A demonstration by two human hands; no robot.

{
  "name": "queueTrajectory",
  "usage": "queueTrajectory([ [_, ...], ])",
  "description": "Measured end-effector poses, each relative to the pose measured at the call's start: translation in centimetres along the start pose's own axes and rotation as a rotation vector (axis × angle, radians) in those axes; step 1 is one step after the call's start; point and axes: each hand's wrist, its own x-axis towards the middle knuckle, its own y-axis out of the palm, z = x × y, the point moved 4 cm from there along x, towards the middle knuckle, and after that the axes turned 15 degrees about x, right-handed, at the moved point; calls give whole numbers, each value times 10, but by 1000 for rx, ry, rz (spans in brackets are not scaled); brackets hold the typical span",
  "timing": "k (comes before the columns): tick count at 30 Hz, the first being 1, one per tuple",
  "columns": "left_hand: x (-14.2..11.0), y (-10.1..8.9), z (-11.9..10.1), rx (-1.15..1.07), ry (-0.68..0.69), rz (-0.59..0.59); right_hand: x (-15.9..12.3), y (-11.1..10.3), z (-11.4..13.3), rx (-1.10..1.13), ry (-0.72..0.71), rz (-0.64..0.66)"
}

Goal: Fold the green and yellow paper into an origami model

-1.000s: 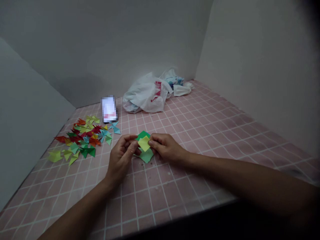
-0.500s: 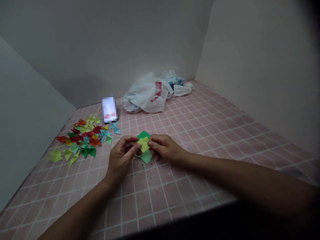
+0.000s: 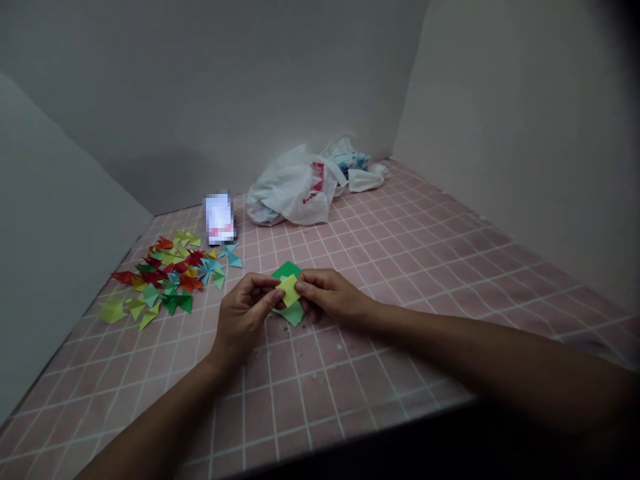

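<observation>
A small piece of yellow origami paper (image 3: 289,291) is held up between both hands, its visible face roughly square. My left hand (image 3: 249,301) pinches its left edge between thumb and fingers. On the opposite edge, my right hand (image 3: 331,293) grips it the same way, with some fingers hidden underneath. Below the yellow piece lie a dark green paper (image 3: 287,268) and a light green paper (image 3: 294,315) on the pink tiled surface, partly covered by the hands and the yellow piece.
Several folded paper pieces in red, orange, yellow, green and blue lie in a loose pile (image 3: 167,273) on the left. Behind them a phone (image 3: 220,219) stands with its screen lit and blurred. A white plastic bag (image 3: 295,187) lies by the back wall.
The yellow paper has turned slightly in my fingers and its outline looks smaller and neater. Both hands stay almost in the same place.
</observation>
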Motion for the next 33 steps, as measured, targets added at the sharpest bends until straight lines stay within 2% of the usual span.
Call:
queueTrajectory([
  [10,-3,0,0,55,-14,49,0,0,5,-31,-23,-26],
  [18,-3,3,6,-26,-127,129,-1,0,8,-86,-63,-43],
  [33,-1,6,1,-40,-123,114,-3,4,7,21,7,-75],
])
